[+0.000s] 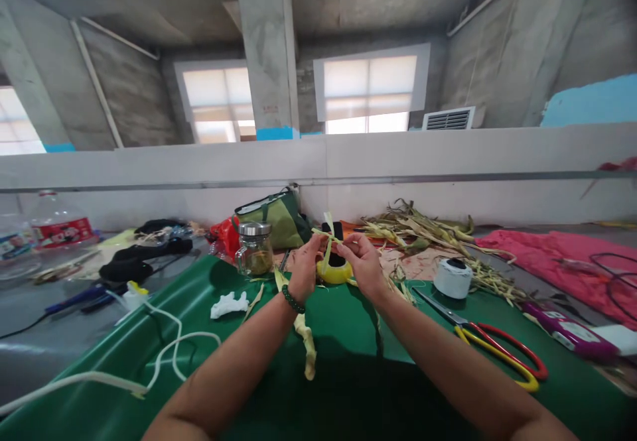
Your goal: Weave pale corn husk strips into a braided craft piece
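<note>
My left hand (304, 272), with a dark bead bracelet at the wrist, pinches a pale green strip of plant husk (328, 237) in front of me. From the other side my right hand (362, 262) holds the same crossed strips between closed fingertips. Just behind and below the fingers sits a round yellow object (334, 272) with a dark middle; its kind is unclear. A twisted length of husk (305, 347) lies on the green mat (338, 335) by my left wrist. The exact crossing of the strips is partly hidden by my fingers.
Scissors (460, 321) with red and yellow handles and a white thread spool (452, 278) lie right. Dried husks (423, 225) are heaped behind. Leftward are a glass jar (255, 249), crumpled tissue (229, 305), a white cord (169, 345) and a green bag (276, 219).
</note>
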Motion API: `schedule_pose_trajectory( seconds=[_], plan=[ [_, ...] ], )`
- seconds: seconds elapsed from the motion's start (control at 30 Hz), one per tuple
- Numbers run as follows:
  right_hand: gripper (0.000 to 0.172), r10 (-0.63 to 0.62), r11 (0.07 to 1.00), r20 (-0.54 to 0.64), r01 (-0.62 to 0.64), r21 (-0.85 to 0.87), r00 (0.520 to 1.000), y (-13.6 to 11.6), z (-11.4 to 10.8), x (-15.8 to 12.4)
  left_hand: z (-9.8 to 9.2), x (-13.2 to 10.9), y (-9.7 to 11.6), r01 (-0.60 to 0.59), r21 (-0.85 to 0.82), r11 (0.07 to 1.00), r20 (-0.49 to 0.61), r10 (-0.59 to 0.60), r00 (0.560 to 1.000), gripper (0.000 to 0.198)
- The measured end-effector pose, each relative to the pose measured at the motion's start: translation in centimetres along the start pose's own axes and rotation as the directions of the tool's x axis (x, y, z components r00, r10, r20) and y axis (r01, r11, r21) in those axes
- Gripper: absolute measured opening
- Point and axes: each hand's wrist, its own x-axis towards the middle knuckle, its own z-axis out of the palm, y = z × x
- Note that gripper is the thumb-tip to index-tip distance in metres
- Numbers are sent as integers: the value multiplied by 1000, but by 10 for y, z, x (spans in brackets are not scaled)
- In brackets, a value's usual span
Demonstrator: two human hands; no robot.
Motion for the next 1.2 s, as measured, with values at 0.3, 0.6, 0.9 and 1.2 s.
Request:
schedule_pose_trajectory(
  seconds=[0.3,0.6,0.9,1.2],
  plan=[
    [24,-170,856,117,205,-475,979,34,-21,-8,-9,15,-8,-227,571,789,166,159,973,47],
    [23,-163,575,222,276,-770,961,33,-23,-14,-21,9,-10,-139,436,889,380,-43,924,40],
    [22,-39,430,320,305,-850,947,33,-21,-14,-22,13,-15,-134,555,821,271,-26,962,30],
    [22,-2,496,324,282,-821,946,33,-27,-15,-32,20,-10,328,194,924,287,-373,882,40]
  ],
)
